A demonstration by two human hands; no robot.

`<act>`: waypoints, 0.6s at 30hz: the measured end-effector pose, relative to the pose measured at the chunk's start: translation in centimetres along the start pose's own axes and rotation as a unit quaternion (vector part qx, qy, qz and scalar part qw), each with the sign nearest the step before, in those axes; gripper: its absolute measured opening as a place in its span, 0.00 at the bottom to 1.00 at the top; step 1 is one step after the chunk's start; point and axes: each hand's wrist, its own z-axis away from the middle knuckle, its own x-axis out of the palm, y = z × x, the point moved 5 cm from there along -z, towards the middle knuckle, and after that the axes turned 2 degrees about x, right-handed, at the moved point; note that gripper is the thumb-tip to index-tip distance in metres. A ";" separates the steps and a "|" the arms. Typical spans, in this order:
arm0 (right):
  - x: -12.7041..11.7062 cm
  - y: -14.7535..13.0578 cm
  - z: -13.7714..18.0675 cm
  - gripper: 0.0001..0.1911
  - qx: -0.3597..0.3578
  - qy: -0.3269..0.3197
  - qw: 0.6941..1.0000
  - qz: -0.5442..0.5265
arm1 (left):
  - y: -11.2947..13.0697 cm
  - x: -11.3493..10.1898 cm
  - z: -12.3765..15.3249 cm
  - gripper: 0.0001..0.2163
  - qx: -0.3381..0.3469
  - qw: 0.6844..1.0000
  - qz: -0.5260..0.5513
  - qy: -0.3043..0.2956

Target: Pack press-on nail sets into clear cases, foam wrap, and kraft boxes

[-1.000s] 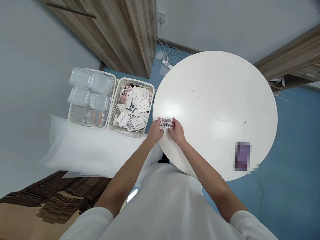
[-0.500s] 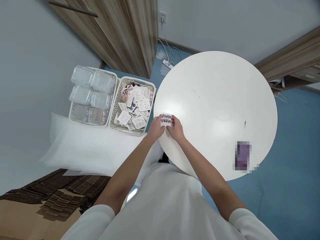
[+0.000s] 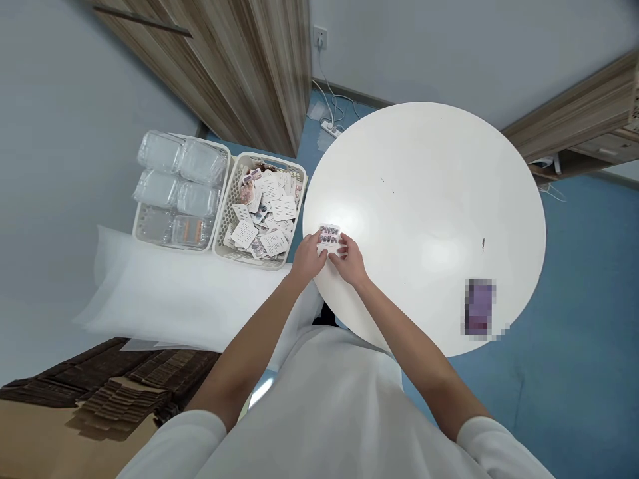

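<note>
Near the table's left edge lies a small white set of press-on nails [image 3: 329, 234], with two rows of dark and pinkish nails showing. My left hand [image 3: 308, 256] grips its left side, thumb along the lower edge. The fingers of my right hand [image 3: 351, 258] are curled against the right side, and that thumb is near the lower corner. Both hands rest at the white round table [image 3: 429, 159]. To their left stands a white basket [image 3: 217, 229] with many loose printed cards [image 3: 274, 243] in it.
Another basket [image 3: 224, 179] holds clear plastic boxes [image 3: 160, 152] in stacks. White foam sheeting [image 3: 164, 293] lies in front of both baskets. Flattened cardboard [image 3: 120, 406] is at lower left. A blurred purple object [image 3: 480, 307] lies at the table's right. A power strip [image 3: 330, 128] sits on the floor.
The fingers of my right hand have slid a little down the nail set's right side, baring its upper right corner. The whole view has shifted slightly.
</note>
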 end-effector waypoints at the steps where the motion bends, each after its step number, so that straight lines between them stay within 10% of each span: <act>1: 0.0 0.1 0.5 0.32 0.004 -0.002 1.000 -0.014 | 0.1 0.2 0.3 0.22 0.004 1.000 0.002 0.005; 18: -4.8 6.4 12.2 0.13 0.003 -0.135 0.991 -0.010 | 3.4 3.3 13.0 0.14 -0.013 0.998 0.058 0.031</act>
